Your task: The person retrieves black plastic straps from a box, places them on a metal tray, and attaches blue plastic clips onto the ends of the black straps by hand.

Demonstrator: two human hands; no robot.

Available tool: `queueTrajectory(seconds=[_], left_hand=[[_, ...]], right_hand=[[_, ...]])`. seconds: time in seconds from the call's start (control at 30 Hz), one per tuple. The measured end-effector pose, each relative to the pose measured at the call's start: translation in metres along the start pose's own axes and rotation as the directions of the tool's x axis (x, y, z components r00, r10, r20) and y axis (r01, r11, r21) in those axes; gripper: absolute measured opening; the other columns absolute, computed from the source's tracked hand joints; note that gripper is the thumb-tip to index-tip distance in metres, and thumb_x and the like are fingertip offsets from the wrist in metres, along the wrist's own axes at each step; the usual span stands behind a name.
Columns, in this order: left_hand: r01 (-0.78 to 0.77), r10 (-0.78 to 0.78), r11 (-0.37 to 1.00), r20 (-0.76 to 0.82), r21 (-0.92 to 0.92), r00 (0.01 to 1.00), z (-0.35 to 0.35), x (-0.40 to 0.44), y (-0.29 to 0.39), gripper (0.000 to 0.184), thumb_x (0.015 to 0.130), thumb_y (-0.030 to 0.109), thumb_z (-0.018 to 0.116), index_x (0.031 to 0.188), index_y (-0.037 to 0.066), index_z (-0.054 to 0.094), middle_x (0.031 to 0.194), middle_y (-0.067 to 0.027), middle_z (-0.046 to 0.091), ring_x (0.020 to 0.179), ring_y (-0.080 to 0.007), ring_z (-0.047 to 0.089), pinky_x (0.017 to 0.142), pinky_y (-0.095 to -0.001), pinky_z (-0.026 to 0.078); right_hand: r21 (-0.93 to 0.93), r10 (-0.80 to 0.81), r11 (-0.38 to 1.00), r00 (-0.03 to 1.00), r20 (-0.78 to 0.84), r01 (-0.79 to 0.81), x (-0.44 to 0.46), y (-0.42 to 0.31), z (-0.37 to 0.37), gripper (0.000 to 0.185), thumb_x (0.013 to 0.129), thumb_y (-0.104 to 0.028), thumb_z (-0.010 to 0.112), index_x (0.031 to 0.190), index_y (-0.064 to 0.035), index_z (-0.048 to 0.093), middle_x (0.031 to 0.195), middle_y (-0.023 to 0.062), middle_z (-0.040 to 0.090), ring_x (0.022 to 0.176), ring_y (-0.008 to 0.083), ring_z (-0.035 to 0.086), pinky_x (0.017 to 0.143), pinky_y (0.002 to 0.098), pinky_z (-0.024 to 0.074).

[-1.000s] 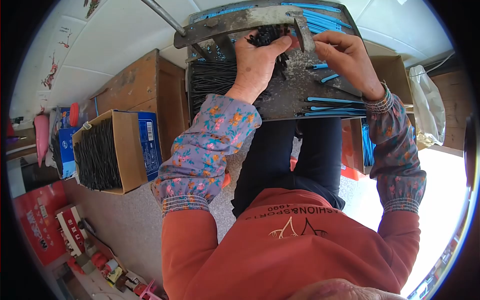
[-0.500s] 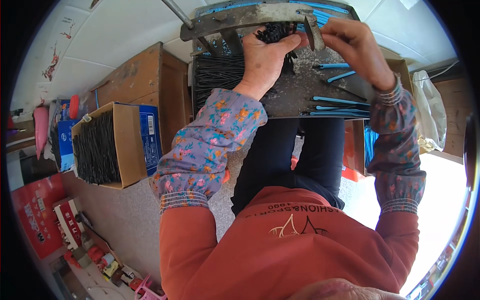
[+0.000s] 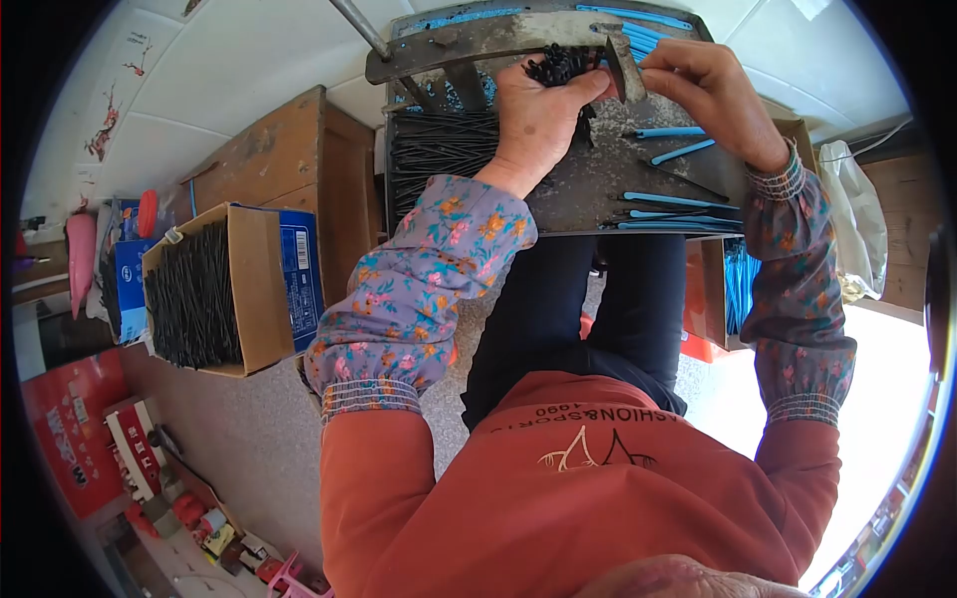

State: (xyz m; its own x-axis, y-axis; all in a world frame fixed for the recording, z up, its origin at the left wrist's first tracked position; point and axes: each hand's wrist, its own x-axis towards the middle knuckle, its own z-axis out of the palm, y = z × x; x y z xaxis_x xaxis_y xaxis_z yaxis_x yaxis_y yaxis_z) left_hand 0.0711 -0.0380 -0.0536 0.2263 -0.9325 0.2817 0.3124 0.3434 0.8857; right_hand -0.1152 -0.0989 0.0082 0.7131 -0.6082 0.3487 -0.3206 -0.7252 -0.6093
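Observation:
My left hand (image 3: 538,122) is wrapped round a bundle of thin black strips (image 3: 560,66), with their ends bunched above the fist. Beside it a flat metal blade (image 3: 626,68) hangs from the end of a worn metal arm (image 3: 478,40) over the tray. My right hand (image 3: 710,92) is just right of the blade, thumb and fingers pinched together; what they hold, if anything, is too small to make out. Several blue strips with black ends (image 3: 678,199) lie on the tray to the right. A pile of black strips (image 3: 439,149) lies left of my left hand.
The dark metal tray (image 3: 568,214) rests above my knees. A cardboard box (image 3: 261,289) full of black strips stands at the left, by a wooden cabinet (image 3: 344,169). Blue strips (image 3: 740,284) fill a box under the tray's right side. A white plastic bag (image 3: 852,214) hangs at the right.
My left hand has shifted slightly right and down with the bundle, closer to the blade. My right hand stays pinched beside the blade, moved only a little.

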Motion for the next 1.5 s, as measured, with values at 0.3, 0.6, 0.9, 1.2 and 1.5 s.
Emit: queueTrajectory(seconds=[0.3, 0.6, 0.9, 1.2, 1.5], left_hand=[[0.115, -0.116, 0.992, 0.009, 0.055, 0.993, -0.003, -0.002, 0.023, 0.008, 0.08, 0.002, 0.066, 0.086, -0.003, 0.067, 0.069, -0.0066, 0.067, 0.062, -0.0109, 0.061, 0.059, -0.0195, 0.048], [0.104, -0.108, 0.992, 0.051, 0.069, 0.993, 0.001, -0.008, 0.019, 0.01, 0.082, 0.004, 0.062, 0.088, -0.002, 0.066, 0.07, -0.0043, 0.067, 0.067, -0.01, 0.061, 0.066, -0.0206, 0.048], [-0.021, 0.002, 0.979, 0.093, 0.205, 0.996, -0.002, -0.008, 0.018, 0.011, 0.085, 0.003, 0.058, 0.092, -0.003, 0.065, 0.077, -0.0079, 0.068, 0.07, -0.0128, 0.063, 0.07, -0.0223, 0.05], [0.073, -0.075, 0.997, 0.076, 0.032, 0.994, -0.003, -0.005, 0.016, 0.011, 0.086, 0.001, 0.059, 0.093, -0.004, 0.065, 0.078, -0.0101, 0.069, 0.071, -0.0147, 0.065, 0.071, -0.0229, 0.052], [0.037, -0.037, 0.999, 0.09, 0.003, 0.995, -0.005, -0.005, 0.016, 0.011, 0.084, -0.002, 0.06, 0.094, -0.005, 0.065, 0.078, -0.0101, 0.069, 0.072, -0.0153, 0.066, 0.069, -0.0225, 0.053]], right_hand=[[-0.322, -0.241, 0.925, 0.966, -0.087, 0.202, -0.035, 0.05, -0.005, 0.009, 0.084, -0.006, 0.063, 0.081, 0.002, 0.061, 0.083, 0.0048, 0.054, 0.068, 0.0159, 0.046, 0.062, 0.028, 0.0387], [-0.52, -0.249, 0.838, 0.964, -0.093, 0.167, 0.006, 0.072, 0.026, 0.019, 0.079, -0.009, 0.065, 0.094, 0.0, 0.058, 0.095, 0.0089, 0.057, 0.078, 0.0251, 0.053, 0.072, 0.0326, 0.0434], [-0.437, -0.201, 0.884, 0.979, -0.033, 0.167, -0.014, 0.045, 0.01, 0.019, 0.077, -0.005, 0.064, 0.095, -0.0005, 0.058, 0.084, 0.0077, 0.057, 0.066, 0.0244, 0.049, 0.064, 0.0314, 0.0427], [-0.029, 0.145, 0.989, 0.989, -0.035, -0.146, -0.024, 0.02, 0.018, 0.015, 0.077, -0.001, 0.061, 0.091, -0.0012, 0.056, 0.08, 0.0066, 0.056, 0.063, 0.0224, 0.046, 0.061, 0.0323, 0.0416], [-0.524, -0.265, 0.828, 0.963, -0.05, 0.201, -0.019, 0.036, 0.013, 0.014, 0.079, -0.002, 0.061, 0.091, -0.0031, 0.053, 0.092, 0.006, 0.056, 0.073, 0.0225, 0.05, 0.066, 0.0317, 0.0422]])
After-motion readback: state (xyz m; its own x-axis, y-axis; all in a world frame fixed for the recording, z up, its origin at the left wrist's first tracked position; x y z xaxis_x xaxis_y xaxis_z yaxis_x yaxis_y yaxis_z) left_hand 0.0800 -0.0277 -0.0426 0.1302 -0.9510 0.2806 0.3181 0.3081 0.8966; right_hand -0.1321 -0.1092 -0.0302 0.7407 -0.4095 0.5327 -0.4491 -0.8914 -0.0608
